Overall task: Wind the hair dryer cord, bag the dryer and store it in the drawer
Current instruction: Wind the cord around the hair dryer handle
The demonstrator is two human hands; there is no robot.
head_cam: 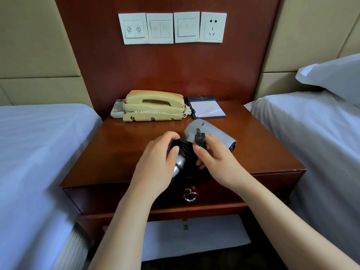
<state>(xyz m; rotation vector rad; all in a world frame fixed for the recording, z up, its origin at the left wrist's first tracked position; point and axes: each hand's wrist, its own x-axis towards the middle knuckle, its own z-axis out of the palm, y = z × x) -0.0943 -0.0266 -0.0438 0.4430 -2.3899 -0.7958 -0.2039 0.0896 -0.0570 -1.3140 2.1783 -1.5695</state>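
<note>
A silver hair dryer lies on the wooden nightstand, barrel pointing right. Its black cord is wound in loops round the handle. My left hand grips the handle and the coils. My right hand pinches the black plug at the cord's end, prongs pointing up. The drawer below the top is closed, with a round metal pull. No bag is in view.
A beige telephone with a remote control beside it and a notepad stand at the back of the nightstand. Beds with white sheets flank both sides. Wall switches and a socket sit above. A white item lies on the lower shelf.
</note>
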